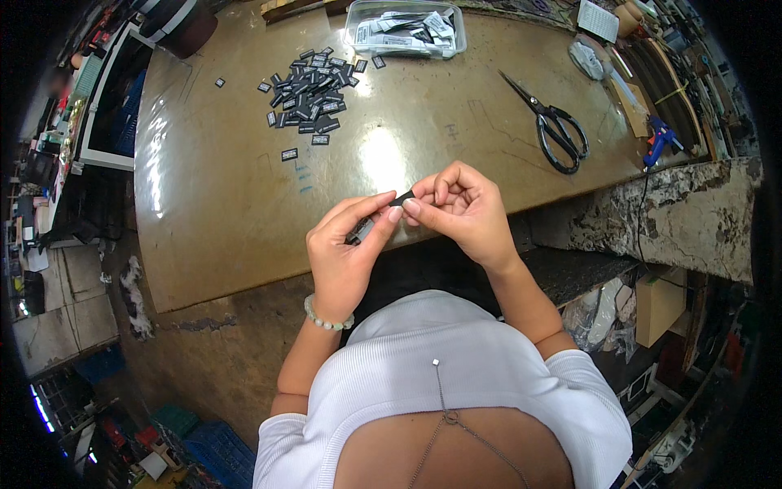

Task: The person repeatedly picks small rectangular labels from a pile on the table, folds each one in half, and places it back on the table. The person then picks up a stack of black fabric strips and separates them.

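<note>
Over the near edge of the table, my left hand is closed on a small black label strip, its thumb and fingers pressing from both sides. A grey and black end of what looks like the same strip shows under the left palm. My right hand pinches the strip's other end between thumb and forefinger, its remaining fingers curled. Beyond the hands lies a loose pile of small black labels with white print. One label rests apart on the near side of the pile, another to its left.
Black-handled scissors lie open on the table at the right. At the back, a clear plastic box holds label strips. A blue glue gun with a cable sits at the right edge. Shelves and crates flank the floor below.
</note>
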